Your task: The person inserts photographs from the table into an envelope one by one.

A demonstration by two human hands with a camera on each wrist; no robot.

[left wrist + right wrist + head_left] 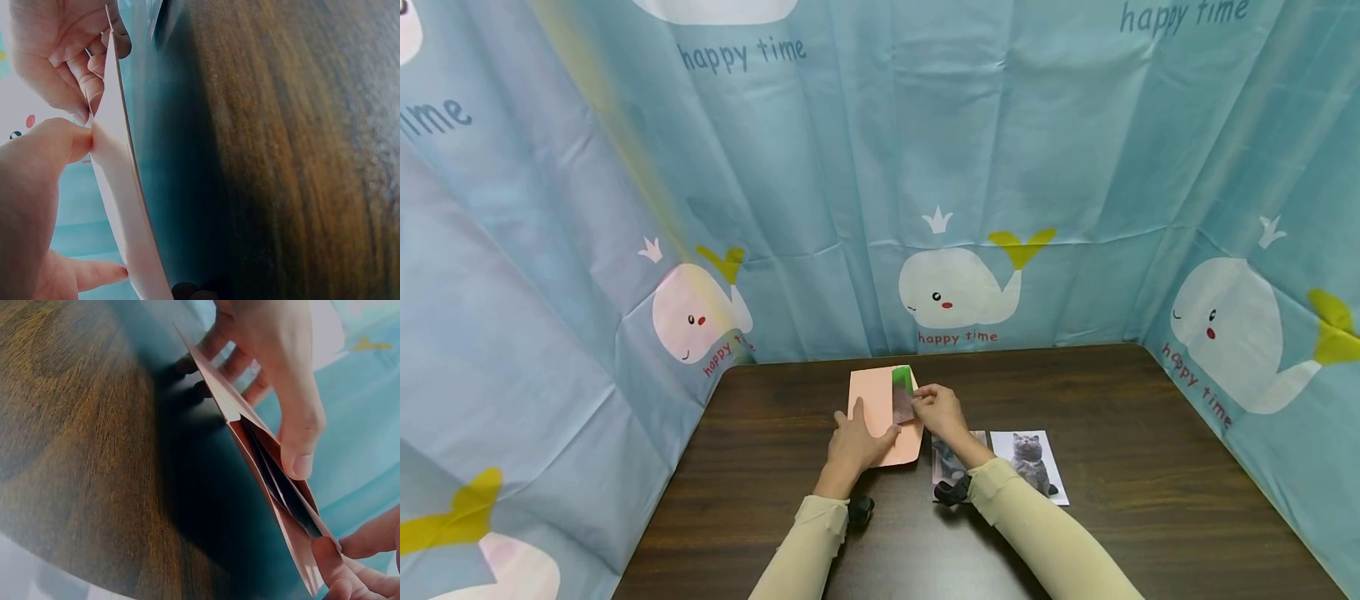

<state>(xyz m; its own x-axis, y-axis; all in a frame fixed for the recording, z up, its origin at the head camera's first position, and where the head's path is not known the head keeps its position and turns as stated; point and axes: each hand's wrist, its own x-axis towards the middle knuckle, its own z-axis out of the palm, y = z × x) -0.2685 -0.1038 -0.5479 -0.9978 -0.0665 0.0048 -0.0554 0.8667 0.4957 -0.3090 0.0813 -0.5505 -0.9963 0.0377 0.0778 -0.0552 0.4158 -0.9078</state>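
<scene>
In the head view my left hand (853, 444) holds a peach-coloured envelope (872, 392), thumb and index finger on its upper face. Fingertips (194, 291) show at its underside in the left wrist view. A photo card (903, 404) with a green top part sits partly in the envelope's right-side opening. My right hand (942, 412) pinches the outer edge there, apparently the card's. Dark cards (281, 487) lie between the envelope's parted sides in the right wrist view. The envelope is tilted up off the table.
Two photos lie on the dark wooden table (1150, 467) by my right forearm: a grey cat photo (1028, 454) and another photo (949, 462) partly covered by the wrist. A blue whale-print curtain (820, 183) hangs around the table's back and sides.
</scene>
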